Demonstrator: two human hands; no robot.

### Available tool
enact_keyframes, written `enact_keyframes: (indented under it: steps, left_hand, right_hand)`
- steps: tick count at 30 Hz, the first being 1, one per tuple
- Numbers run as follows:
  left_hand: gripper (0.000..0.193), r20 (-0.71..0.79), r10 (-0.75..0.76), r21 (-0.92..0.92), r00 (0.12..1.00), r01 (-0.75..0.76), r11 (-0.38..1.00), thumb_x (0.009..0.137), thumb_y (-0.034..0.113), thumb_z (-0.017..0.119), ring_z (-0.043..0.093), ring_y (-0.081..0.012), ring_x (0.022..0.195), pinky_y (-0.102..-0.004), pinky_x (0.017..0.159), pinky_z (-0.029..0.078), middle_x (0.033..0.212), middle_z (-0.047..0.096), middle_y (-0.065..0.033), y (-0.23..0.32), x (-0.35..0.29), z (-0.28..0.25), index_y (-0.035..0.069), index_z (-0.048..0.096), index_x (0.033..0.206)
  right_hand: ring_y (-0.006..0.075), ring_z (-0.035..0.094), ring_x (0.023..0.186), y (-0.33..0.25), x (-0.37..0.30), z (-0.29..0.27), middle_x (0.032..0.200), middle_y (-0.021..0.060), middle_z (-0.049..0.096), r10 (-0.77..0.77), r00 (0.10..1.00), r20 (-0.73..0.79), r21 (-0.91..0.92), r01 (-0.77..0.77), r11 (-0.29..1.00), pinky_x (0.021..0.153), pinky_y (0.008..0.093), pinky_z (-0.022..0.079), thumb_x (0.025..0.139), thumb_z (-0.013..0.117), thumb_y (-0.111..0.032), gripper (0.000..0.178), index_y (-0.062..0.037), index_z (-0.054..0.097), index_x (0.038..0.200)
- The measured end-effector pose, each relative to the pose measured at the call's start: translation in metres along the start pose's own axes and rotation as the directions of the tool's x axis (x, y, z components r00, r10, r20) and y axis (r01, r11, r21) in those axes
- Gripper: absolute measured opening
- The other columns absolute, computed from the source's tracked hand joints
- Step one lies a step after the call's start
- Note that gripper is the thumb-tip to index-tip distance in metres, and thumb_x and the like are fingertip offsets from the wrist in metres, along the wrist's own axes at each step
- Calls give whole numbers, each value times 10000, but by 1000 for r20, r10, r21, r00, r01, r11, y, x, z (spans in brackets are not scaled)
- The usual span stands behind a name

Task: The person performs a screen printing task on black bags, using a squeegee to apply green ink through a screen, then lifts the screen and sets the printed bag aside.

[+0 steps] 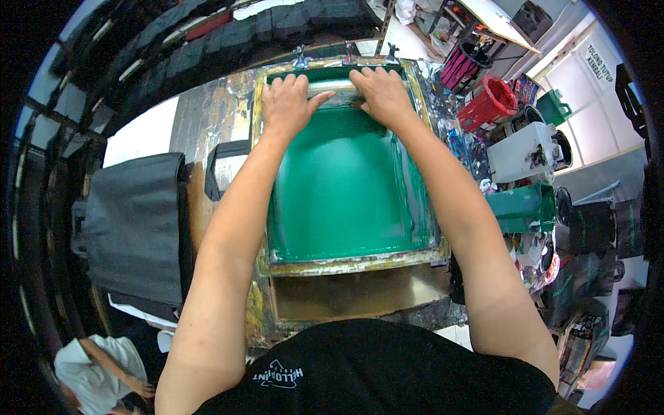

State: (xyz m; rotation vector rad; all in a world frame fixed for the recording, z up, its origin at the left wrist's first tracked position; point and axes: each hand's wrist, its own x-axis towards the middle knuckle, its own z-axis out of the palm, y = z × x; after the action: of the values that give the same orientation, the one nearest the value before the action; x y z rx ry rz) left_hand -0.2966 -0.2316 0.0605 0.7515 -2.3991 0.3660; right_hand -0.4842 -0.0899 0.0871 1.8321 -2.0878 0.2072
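A screen-printing frame (pixel 353 267), worn and paint-stained, lies flat in front of me. Its mesh (pixel 335 187) is green, with smeared ink along the right side. At the far end of the frame, a squeegee (pixel 330 87) with a pale bar lies crosswise. My left hand (pixel 285 104) grips its left end, thumb pointing inward. My right hand (pixel 382 95) grips its right end, with the fingers curled over the top. Both arms reach forward over the frame. The squeegee's blade edge is hidden.
Hinge clamps (pixel 300 58) hold the frame's far edge. Black fabric bags (pixel 135 221) are stacked at left, and a black strap (pixel 216 173) lies beside the frame. Red (pixel 490 102) and green (pixel 522 209) containers and a white jerrycan (pixel 524 152) crowd the right. A person (pixel 100 370) is at lower left.
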Motion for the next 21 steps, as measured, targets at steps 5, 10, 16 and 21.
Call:
enact_keyframes:
  steps: [5, 10, 16, 21]
  left_hand:
    - [633, -28, 37, -8, 999, -37, 999, 879, 740, 646, 626, -275, 801, -442, 764, 451, 822, 643, -60, 17, -52, -42, 109, 662, 829]
    - [592, -9, 23, -55, 1000, -23, 998, 851, 698, 704, 602, -276, 782, -430, 719, 433, 807, 600, -65, 47, -114, -108, 110, 640, 815]
    - [603, 36, 29, -122, 999, -25, 992, 835, 699, 723, 554, -276, 750, -437, 673, 412, 787, 555, -67, 76, -186, -167, 108, 610, 803]
    - [588, 43, 11, -127, 999, -5, 992, 845, 683, 720, 541, -277, 737, -433, 689, 410, 775, 539, -70, 86, -206, -192, 111, 597, 786]
  right_hand:
    - [309, 675, 1065, -32, -54, -26, 1080, 69, 680, -14, 1000, 6, 9, 14, 1000, 861, 479, 511, 757, 836, -127, 514, -152, 602, 1214]
    - [283, 644, 1016, -68, -122, -60, 1061, 58, 650, -39, 999, 18, 15, 39, 999, 856, 445, 487, 712, 884, -184, 533, -144, 592, 1156]
    - [273, 617, 1018, -112, -202, -99, 1026, 51, 624, -32, 997, 69, 10, 32, 999, 865, 435, 451, 687, 866, -142, 521, -142, 601, 1135]
    - [272, 606, 1018, -127, -224, -113, 1026, 56, 612, -19, 995, 101, 38, 15, 999, 859, 429, 439, 687, 864, -137, 516, -140, 599, 1130]
